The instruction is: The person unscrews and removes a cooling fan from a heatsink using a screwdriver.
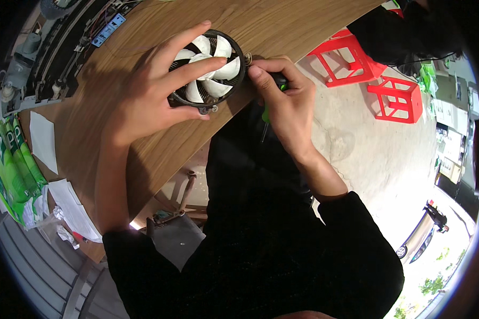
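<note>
Wood-grain tabletop (282, 25): brown, runs under and beyond the left fingers (192, 73); its near edge passes just below the left thumb.

Round fan (229, 69): in the left fingers' grasp, right at that edge. Can't tell if it also rests on the wood. Left fingers are spread across its face, one tip at the top rim, one over the middle, thumb along the bottom. Black circular frame, deep rim, face turned up to the camera. Dark ribbing (226, 82) shows through the gaps.

Screwdriver (266, 113): green and black handle, tucked in the right fingers' (263, 81) grip; thin shaft points down below them, away from the fan.

Blades (222, 48): white, broad, curved, look mottled greyish in places; left fingers cover some.

Coiled metal spring (248, 58): brassy, at the rim, just beside the right thumb and index tips. Contact unclear.

Small metal fitting (214, 108): lower rim, just beside left thumb tip.
</note>
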`<move>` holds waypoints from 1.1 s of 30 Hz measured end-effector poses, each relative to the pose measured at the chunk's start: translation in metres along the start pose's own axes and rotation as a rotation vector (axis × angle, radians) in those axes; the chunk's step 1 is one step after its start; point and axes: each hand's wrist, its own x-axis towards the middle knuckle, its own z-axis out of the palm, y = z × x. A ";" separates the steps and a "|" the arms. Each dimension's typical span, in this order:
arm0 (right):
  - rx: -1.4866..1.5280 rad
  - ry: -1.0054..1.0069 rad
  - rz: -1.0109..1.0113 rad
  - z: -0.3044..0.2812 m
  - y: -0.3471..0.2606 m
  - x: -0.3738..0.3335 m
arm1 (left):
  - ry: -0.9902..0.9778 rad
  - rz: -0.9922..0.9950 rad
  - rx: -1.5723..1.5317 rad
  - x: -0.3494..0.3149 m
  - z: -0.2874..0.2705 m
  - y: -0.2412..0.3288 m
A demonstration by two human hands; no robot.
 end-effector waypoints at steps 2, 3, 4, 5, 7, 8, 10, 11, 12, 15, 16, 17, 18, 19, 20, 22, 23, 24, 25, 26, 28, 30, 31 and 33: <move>-0.180 0.008 -0.208 -0.002 0.004 0.002 | -0.007 0.000 0.009 0.001 -0.001 0.000; -0.180 0.013 -0.208 -0.003 0.003 0.003 | -0.004 0.009 0.013 0.002 -0.001 0.000; -0.239 0.002 -0.281 -0.005 0.002 0.005 | -0.001 0.018 0.015 0.003 -0.001 0.000; -0.293 -0.017 -0.353 -0.006 0.003 0.008 | -0.003 0.015 0.018 0.002 0.000 0.000; -0.176 -0.111 -0.142 -0.010 -0.009 0.015 | 0.006 -0.012 0.019 -0.001 0.001 0.000; -0.067 -0.194 0.067 -0.015 -0.016 0.018 | 0.006 -0.006 0.016 0.000 0.001 0.000; -0.033 -0.257 0.181 -0.022 -0.017 0.030 | 0.014 0.004 0.012 0.001 0.001 -0.001; -0.073 -0.306 0.190 -0.023 -0.017 0.034 | 0.013 0.002 0.014 0.000 0.001 -0.001; -0.113 -0.356 0.199 -0.023 -0.016 0.037 | 0.012 -0.005 0.009 -0.001 0.001 -0.001; -0.089 -0.373 0.260 -0.023 -0.020 0.044 | 0.013 0.001 0.010 0.001 0.001 -0.002; -0.091 -0.369 0.261 -0.023 -0.022 0.045 | 0.016 0.011 0.019 0.002 0.002 -0.002; -0.120 -0.378 0.260 -0.022 -0.023 0.046 | 0.013 0.011 0.021 0.002 0.000 -0.001; -0.149 -0.388 0.260 -0.022 -0.024 0.047 | 0.008 0.002 0.026 0.001 -0.001 -0.001; -0.146 -0.386 0.259 -0.022 -0.022 0.048 | 0.002 -0.008 0.030 0.002 -0.002 0.000; -0.116 -0.397 0.250 -0.023 -0.019 0.049 | 0.000 -0.003 0.031 0.002 -0.002 0.000; -0.086 -0.404 0.239 -0.025 -0.016 0.048 | 0.018 -0.009 0.043 0.004 -0.002 0.000; -0.108 -0.414 0.206 -0.025 -0.014 0.047 | 0.018 -0.010 0.048 0.002 -0.002 0.000; -0.130 -0.425 0.172 -0.024 -0.012 0.047 | 0.020 -0.022 0.035 0.000 -0.001 -0.001; -0.127 -0.429 0.169 -0.025 -0.014 0.045 | 0.023 -0.034 0.022 -0.002 0.000 -0.001; -0.114 -0.388 0.183 -0.029 -0.021 0.043 | 0.025 -0.035 0.027 -0.002 -0.002 -0.001; -0.097 -0.355 0.193 -0.034 -0.031 0.043 | -0.006 -0.038 0.011 -0.003 -0.004 0.001; 0.069 -0.125 -0.068 -0.042 -0.043 0.043 | 0.004 -0.029 0.016 -0.002 -0.001 0.000; 0.105 -0.152 -0.133 -0.046 -0.055 0.044 | 0.012 -0.021 0.022 -0.002 -0.001 -0.001; 0.171 -0.220 -0.326 -0.056 -0.082 0.049 | 0.011 -0.019 0.022 -0.003 -0.001 -0.002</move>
